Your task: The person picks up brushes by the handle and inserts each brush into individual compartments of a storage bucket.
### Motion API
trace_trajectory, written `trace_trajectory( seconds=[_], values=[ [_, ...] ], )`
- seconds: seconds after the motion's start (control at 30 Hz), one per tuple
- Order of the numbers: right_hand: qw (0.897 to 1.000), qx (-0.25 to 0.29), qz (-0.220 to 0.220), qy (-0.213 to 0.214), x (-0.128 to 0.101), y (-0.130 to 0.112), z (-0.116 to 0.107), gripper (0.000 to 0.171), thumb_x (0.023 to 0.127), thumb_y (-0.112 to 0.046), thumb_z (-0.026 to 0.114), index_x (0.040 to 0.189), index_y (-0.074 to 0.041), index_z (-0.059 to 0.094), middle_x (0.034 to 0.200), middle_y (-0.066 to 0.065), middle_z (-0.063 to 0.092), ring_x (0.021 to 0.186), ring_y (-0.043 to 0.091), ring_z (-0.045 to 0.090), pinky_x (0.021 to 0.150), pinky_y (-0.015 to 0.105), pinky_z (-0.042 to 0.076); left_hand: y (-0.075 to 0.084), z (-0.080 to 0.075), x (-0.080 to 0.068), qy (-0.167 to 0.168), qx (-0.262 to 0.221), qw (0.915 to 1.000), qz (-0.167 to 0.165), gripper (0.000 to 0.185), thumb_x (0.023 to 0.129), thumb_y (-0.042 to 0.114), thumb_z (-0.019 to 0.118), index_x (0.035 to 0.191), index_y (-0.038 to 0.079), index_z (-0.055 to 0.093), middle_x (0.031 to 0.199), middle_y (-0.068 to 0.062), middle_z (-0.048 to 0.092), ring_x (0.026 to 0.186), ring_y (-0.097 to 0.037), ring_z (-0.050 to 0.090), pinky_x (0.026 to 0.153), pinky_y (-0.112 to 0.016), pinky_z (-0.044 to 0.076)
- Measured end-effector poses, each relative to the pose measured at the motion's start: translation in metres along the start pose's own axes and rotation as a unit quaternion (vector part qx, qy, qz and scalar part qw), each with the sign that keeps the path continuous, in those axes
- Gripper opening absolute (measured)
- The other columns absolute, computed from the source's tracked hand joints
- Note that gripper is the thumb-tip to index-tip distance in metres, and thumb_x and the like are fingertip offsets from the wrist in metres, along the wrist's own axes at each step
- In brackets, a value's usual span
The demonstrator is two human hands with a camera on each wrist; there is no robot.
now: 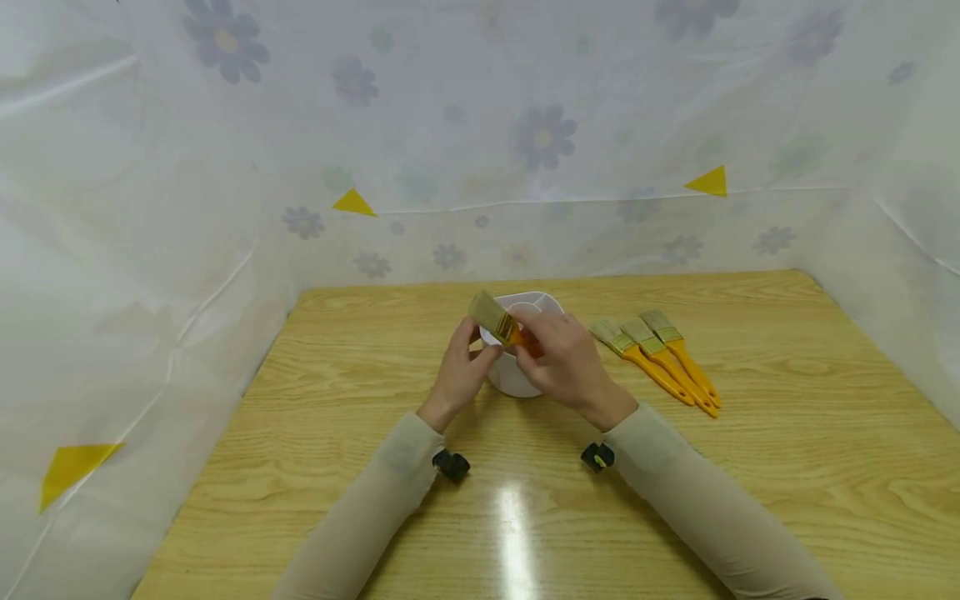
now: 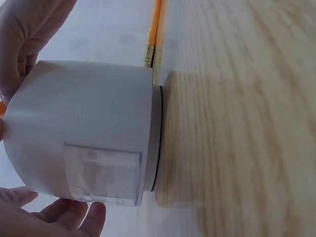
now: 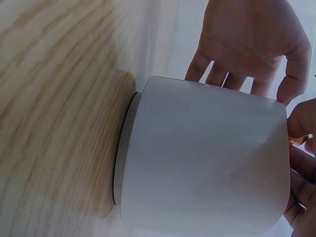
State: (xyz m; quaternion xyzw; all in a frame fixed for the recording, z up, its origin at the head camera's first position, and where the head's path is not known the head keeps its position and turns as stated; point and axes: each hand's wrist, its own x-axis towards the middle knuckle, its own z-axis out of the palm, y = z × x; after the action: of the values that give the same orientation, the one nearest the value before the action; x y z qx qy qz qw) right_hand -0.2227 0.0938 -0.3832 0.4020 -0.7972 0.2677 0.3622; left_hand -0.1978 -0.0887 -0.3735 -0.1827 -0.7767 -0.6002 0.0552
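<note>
In the head view, my right hand (image 1: 566, 358) holds a paintbrush (image 1: 491, 315) by its orange handle, bristles slanting up and left over a white compartmented holder (image 1: 517, 382). Most of the handle is hidden by the fingers. My left hand (image 1: 461, 371) rests against the holder's left side with relaxed fingers, its thumb near the front rim. Those fingertips touch the holder's wall close to a clear window pocket (image 2: 103, 173) in the left wrist view. The holder (image 3: 207, 158) stands upright on the table.
Three more paintbrushes (image 1: 663, 358) with orange handles lie side by side on the wooden table (image 1: 337, 358), right of the holder. A flower-patterned sheet (image 1: 465, 108) with yellow triangles hangs behind and along both sides. Small dark cameras sit at both wrists.
</note>
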Motion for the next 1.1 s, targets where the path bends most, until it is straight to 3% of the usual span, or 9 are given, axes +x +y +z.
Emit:
trace_trajectory(
  seconds=[0.23, 0.77, 1.1],
  values=[
    [1.0, -0.015, 0.003, -0.004, 0.001, -0.003, -0.002, 0.041, 0.082, -0.013, 0.069, 0.121, -0.005, 0.058, 0.094, 0.006, 0.064, 0.068, 0.016, 0.057, 0.061, 0.038, 0.043, 0.0, 0.0, 0.0, 0.0, -0.001, 1.0, 0.001, 0.043, 0.092, 0.001, 0.052, 0.134, -0.003, 0.043, 0.134, -0.02, 0.047, 0.126, -0.032, 0.046, 0.095, -0.045, 0.046],
    [0.997, -0.047, 0.028, -0.049, 0.005, -0.011, -0.006, 0.041, 0.082, -0.012, 0.071, 0.12, -0.006, 0.058, 0.089, 0.004, 0.067, 0.063, 0.015, 0.056, 0.069, 0.042, 0.05, 0.001, -0.001, -0.001, -0.008, 0.0, 1.0, 0.0, 0.044, 0.095, 0.006, 0.052, 0.137, -0.001, 0.042, 0.136, -0.019, 0.045, 0.126, -0.032, 0.045, 0.096, -0.045, 0.046],
    [0.996, -0.038, 0.047, -0.063, 0.007, -0.014, -0.009, 0.039, 0.082, -0.013, 0.073, 0.117, -0.007, 0.059, 0.085, 0.003, 0.068, 0.066, 0.014, 0.06, 0.075, 0.041, 0.05, 0.004, 0.0, -0.001, -0.005, 0.006, 1.0, -0.004, 0.042, 0.096, 0.007, 0.053, 0.136, -0.002, 0.043, 0.136, -0.02, 0.046, 0.127, -0.033, 0.044, 0.097, -0.046, 0.045]
  ],
)
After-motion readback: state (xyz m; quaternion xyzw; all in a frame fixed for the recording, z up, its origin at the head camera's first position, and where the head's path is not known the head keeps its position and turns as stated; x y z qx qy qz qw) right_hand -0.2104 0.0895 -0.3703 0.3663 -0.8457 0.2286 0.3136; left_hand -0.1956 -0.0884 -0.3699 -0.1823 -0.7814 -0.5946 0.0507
